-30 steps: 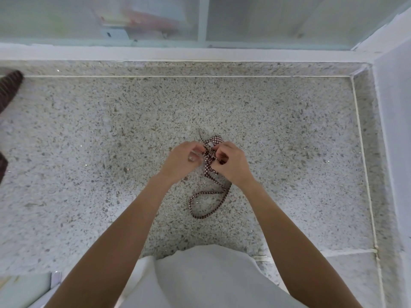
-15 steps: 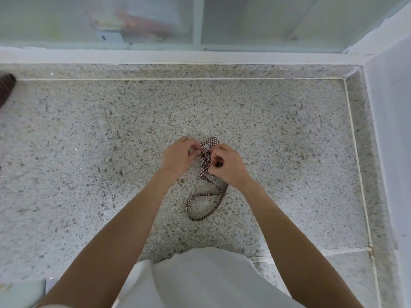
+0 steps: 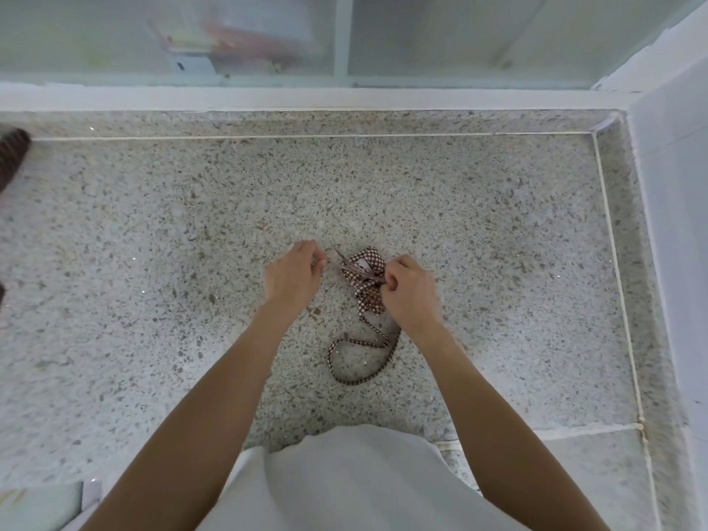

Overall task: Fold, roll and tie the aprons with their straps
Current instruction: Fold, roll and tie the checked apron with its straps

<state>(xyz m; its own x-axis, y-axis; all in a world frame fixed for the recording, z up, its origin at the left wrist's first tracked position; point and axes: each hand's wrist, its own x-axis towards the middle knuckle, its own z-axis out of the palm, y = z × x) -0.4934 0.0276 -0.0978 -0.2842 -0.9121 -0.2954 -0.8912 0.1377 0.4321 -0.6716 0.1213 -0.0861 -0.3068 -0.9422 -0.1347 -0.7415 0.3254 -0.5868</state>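
Speckled grey-white terrazzo floor [image 3: 153,281] carries the work; we look down on it from above our own forearms. Near the middle lies the small rolled bundle of brown-and-white checked apron cloth [image 3: 364,279], resting on the floor between our two hands. Our right hand [image 3: 410,297] sits against the bundle's right side with its fingers curled, pinching a thin brown checked strap end [image 3: 373,278] at the point where the strap crosses the bundle. Our left hand [image 3: 293,275] is just to the left of the bundle and apart from it, fingers curled, with a thin strap line running from the bundle toward its fingertips; we take this hand to be pinching that strap end, though blur hides the exact contact. The remaining length of the strap forms a long narrow checked loop [image 3: 356,358] lying flat on the floor, trailing from the bundle toward us. A fold of white cloth garment [image 3: 344,488] fills the lower edge of the view between our arms. At the far left edge we see part of a dark brown striped cloth object [image 3: 11,155]. A white sill with frosted glass panels [image 3: 268,36] borders the floor at the top.
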